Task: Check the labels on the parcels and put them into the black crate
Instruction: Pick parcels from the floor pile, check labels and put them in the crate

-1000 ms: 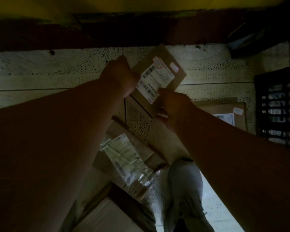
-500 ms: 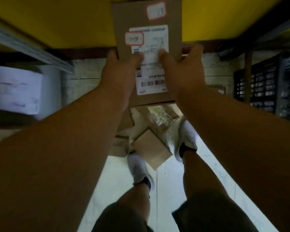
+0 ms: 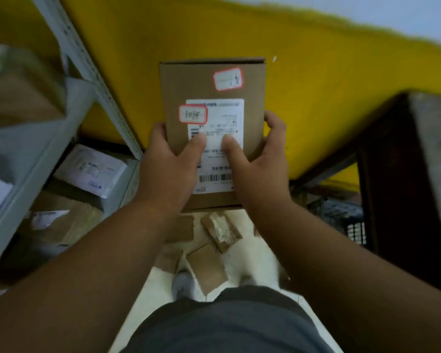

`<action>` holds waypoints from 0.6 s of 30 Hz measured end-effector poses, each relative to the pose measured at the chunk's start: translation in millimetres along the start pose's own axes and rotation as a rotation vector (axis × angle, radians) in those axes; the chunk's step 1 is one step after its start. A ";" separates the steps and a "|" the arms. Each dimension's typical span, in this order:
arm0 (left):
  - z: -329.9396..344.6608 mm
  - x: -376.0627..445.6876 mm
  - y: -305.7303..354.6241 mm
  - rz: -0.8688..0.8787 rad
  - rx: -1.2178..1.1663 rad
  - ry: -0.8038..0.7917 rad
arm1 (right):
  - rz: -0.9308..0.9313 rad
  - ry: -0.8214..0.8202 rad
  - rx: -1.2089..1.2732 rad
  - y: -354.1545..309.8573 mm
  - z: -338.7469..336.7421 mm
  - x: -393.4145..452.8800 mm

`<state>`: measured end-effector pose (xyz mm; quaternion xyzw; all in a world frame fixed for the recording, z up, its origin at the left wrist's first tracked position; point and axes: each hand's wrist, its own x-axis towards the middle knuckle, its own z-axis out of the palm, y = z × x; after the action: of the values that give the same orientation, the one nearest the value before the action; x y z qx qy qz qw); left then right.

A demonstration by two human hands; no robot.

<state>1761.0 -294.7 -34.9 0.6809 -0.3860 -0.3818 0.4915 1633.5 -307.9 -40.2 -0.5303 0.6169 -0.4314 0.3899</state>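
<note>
I hold a brown cardboard parcel (image 3: pixel 209 82) up in front of me with both hands. Its white shipping label (image 3: pixel 217 118) with a barcode faces me, and two red-bordered stickers are on it. My left hand (image 3: pixel 168 164) grips the parcel's left side with the thumb pressed on the label. My right hand (image 3: pixel 260 159) grips the right side, thumb also on the label. The black crate (image 3: pixel 341 220) shows partly at the lower right, on the floor beside a dark wooden post. Several more brown parcels (image 3: pixel 222 230) lie on the floor below.
A grey metal shelf rack (image 3: pixel 69 118) with white and brown packages stands at the left. A yellow wall (image 3: pixel 316 85) is behind the parcel. A dark wooden piece of furniture (image 3: pixel 405 174) rises at the right. My feet stand on the white tiled floor among the parcels.
I lifted the parcel off the floor and straightened up. The parcel now stands upright with its label toward me, and the view has tilted up to the wall and shelf.
</note>
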 end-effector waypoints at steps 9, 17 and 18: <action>-31.5 -97.9 39.1 0.091 -0.029 0.373 | -0.218 -0.334 0.162 -48.6 -30.1 -45.0; -6.5 -257.6 24.2 0.103 0.068 0.815 | -0.319 -0.666 0.191 -23.0 -71.9 -138.1; -12.0 -277.6 25.1 0.092 0.079 0.860 | -0.344 -0.707 0.193 -25.1 -74.0 -155.8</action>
<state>1654.0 -45.6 30.9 0.7782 -0.1903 -0.0258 0.5979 1592.8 -146.4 11.1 -0.7025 0.3038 -0.3373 0.5481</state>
